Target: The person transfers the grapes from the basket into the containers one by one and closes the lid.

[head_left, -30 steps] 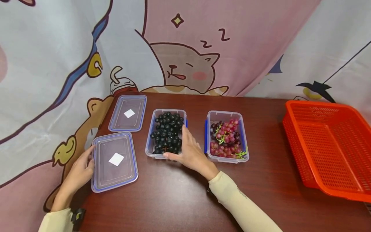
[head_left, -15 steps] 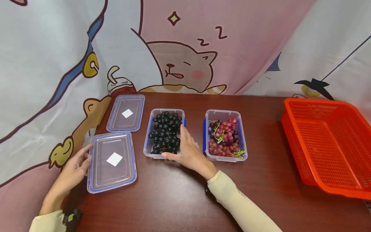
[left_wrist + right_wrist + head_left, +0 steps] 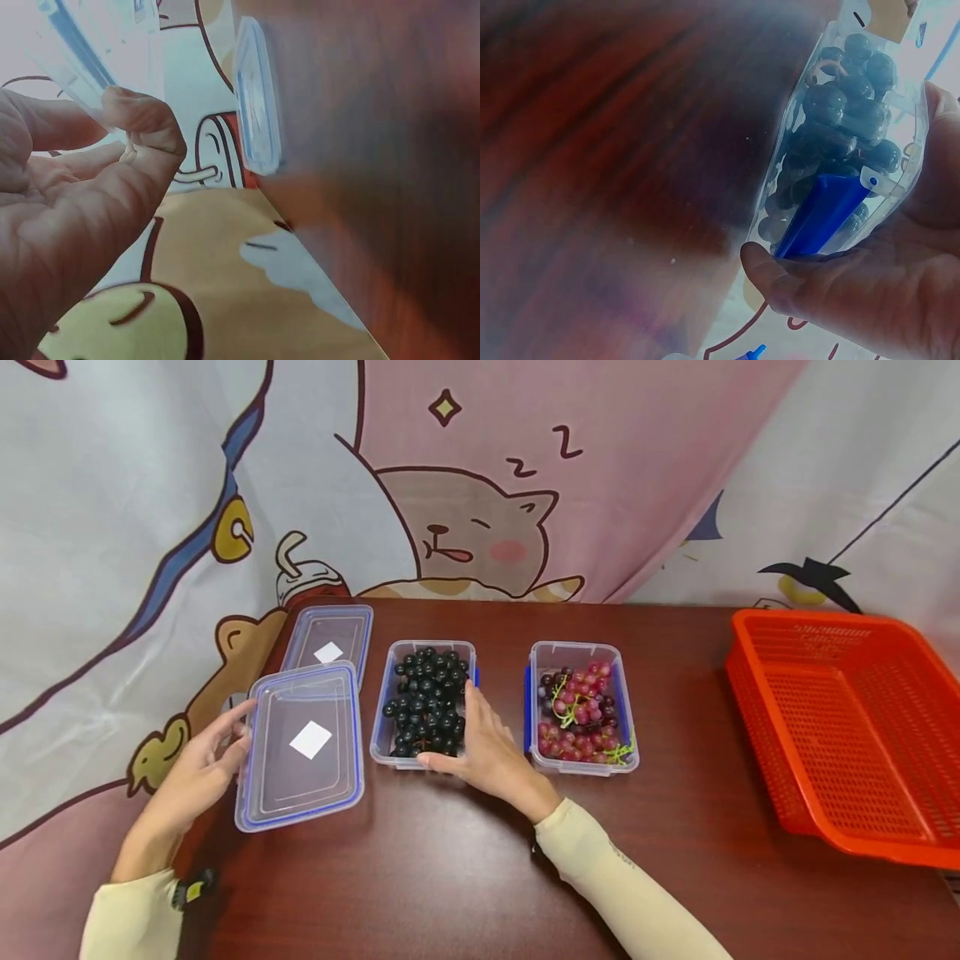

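My left hand [image 3: 197, 768] pinched the clear, blue-rimmed lid [image 3: 303, 745] by its edge, just left of the tub [image 3: 423, 703] of glossy black grapes [image 3: 429, 702]. My right hand [image 3: 491, 752] gripped that tub's right side, thumb along its near end. Only the right wrist view showed the blue clip [image 3: 817, 214] under my palm; the left wrist view showed my thumb and fingertips [image 3: 139, 124] meeting on the lid's rim.

The head view looks down and forward over the whole desk [image 3: 675, 827]. The left wrist view sits close by the desk's left edge, facing a lid [image 3: 255, 105]. The right wrist view, very near, shares the box [image 3: 855, 150] of dark grapes with the head view.
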Demonstrator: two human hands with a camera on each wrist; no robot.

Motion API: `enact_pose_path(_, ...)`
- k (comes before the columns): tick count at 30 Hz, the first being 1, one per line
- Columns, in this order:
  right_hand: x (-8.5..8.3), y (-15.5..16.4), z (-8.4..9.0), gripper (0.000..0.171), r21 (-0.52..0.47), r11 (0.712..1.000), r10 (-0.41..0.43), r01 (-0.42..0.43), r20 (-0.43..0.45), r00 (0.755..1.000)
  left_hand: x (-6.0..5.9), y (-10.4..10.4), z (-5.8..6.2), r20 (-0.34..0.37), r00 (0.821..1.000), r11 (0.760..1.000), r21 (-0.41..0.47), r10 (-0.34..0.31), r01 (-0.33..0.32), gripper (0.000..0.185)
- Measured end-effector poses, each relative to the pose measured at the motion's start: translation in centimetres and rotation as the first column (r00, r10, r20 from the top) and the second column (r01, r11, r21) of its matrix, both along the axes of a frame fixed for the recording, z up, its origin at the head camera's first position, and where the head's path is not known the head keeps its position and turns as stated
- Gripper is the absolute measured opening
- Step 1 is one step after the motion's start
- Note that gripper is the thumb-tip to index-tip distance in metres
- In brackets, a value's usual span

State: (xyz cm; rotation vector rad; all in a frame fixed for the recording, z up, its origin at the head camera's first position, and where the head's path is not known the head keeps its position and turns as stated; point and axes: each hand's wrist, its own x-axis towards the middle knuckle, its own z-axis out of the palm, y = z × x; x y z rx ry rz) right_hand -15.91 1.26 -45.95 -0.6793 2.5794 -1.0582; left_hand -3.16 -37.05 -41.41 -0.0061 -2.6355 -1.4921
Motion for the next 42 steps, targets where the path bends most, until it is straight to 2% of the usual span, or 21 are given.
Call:
enact_pose_path(7,0.0,0.0,-0.1,0.137,-0.001,1.0,-0.002,0.002,0.003,1.0,-1.6,1.0,0.9,0.04,0.999,1.0,-0.016,-0.02,0.02,0.055)
enact_pose_path(12,0.2,0.0,0.0,0.136,-0.018,1.0,-0.006,0.006,0.012,1.0,-2.8,1.8,1.2,0.042,0.999,0.999,0.013,-0.034,0.034,0.055)
enact_pose_path(20,0.3,0.1,0.1,0.133,-0.044,0.999,0.003,-0.002,0.028,1.0,-4.7,3.1,1.5,0.045,0.997,0.998,0.022,-0.068,0.067,0.056)
enact_pose_path(27,0.0,0.5,0.0,0.124,-0.073,0.997,-0.004,0.006,0.026,1.0,-5.9,4.1,1.7,0.063,0.992,0.994,0.029,-0.107,0.106,0.056)
enact_pose_path(34,0.0,1.1,0.1,0.119,-0.082,0.997,0.011,-0.009,0.03,0.999,-7.0,4.9,1.5,0.048,0.99,0.989,0.058,-0.136,0.133,0.055)
enact_pose_path(38,0.0,1.2,0.2,0.105,-0.109,0.994,0.011,-0.011,-0.001,1.0,-7.5,5.5,1.7,0.054,0.989,0.988,0.076,-0.141,0.136,0.055)
enact_pose_path(42,-0.2,1.1,0.3,0.078,-0.168,0.986,-0.027,0.013,-0.076,0.997,-8.1,6.0,1.7,0.068,0.986,0.986,0.08,-0.153,0.147,0.056)
